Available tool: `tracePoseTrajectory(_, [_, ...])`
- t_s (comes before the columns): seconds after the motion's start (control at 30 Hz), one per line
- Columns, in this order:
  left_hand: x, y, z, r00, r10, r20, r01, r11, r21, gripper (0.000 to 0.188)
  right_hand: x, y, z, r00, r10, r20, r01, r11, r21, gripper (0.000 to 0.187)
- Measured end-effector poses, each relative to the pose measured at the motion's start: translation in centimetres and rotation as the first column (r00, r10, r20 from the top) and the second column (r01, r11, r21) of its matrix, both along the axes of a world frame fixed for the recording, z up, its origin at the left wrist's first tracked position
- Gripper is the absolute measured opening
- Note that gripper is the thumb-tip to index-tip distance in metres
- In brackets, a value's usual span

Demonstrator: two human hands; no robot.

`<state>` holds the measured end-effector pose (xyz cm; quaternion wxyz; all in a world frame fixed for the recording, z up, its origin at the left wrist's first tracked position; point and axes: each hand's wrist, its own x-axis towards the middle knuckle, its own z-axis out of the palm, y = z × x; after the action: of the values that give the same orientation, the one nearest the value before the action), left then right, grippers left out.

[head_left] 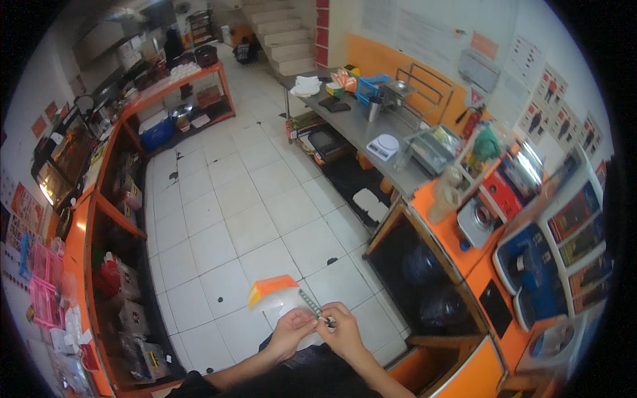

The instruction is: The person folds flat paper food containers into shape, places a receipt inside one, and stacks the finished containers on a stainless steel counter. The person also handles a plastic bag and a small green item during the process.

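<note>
My left hand point(294, 331) and my right hand point(342, 330) come together low in the middle, fingertips touching in a pinch. Between them is the lower end of a narrow green strip with a pale repeating pattern point(309, 302), tilted up to the left. Just beyond it is a folded paper or card piece point(274, 289), orange on top, white below and yellow at its left edge. My left hand partly covers this piece, and white shows between my wrists. Fingers hide the strip's lower end and any smaller thing there.
At the right, an orange counter point(474, 255) holds a burner and a blue-and-white machine point(531, 265). Beyond it stands a metal table point(355, 129) with a white scale point(383, 146). Orange shelving point(85, 229) runs along the left. White floor tiles point(232, 219) lie between.
</note>
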<state>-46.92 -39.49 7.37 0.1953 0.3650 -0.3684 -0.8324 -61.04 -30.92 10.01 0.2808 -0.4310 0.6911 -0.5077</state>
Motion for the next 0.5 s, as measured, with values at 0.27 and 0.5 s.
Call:
tracePoseTrajectory(0.27, [-5.4, -12.2, -3.5, 0.965, 0.169, -0.202, -0.153, 0.984, 0.090, 0.018, -7.2, -14.0, -2.6, 0.974, 0.160, 0.160, -0.161, 0.987, -0.009, 0.014])
tracePoseTrajectory(0.5, [-11.5, -25.4, -0.9, 0.950, 0.180, -0.255, -0.195, 0.980, -0.037, 0.018, -12.8, -28.1, -2.2, 0.947, 0.101, 0.304, -0.101, 0.995, -0.016, 0.012])
